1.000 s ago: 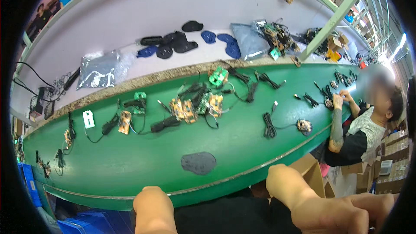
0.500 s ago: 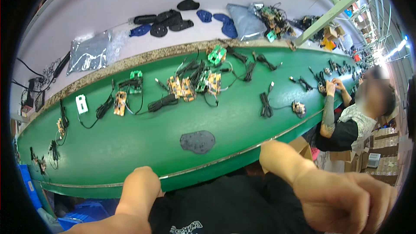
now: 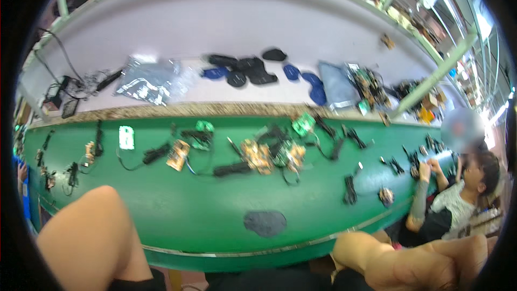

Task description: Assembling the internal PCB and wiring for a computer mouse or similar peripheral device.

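My left arm is bent at the lower left, close to the camera; its hand lies outside the picture. At the lower right my right hand is raised near the camera with its fingers curled in, blurred, and whatever they may hold is hidden. A dark mouse-shaped shell lies on the green belt between my arms, touched by neither. Beyond it, tan circuit boards and bundled black cables form a loose row. A green board sits near the far edge.
Behind the belt, a pale shelf holds dark shells, blue shells, a clear plastic bag and a heap of boards. A green post slants up at the right. A co-worker handles parts farther along the belt.
The view has tilted up, so the belt sits lower in it. My left arm has come up and looks larger; my right hand stays at the lower right, fingers curled.
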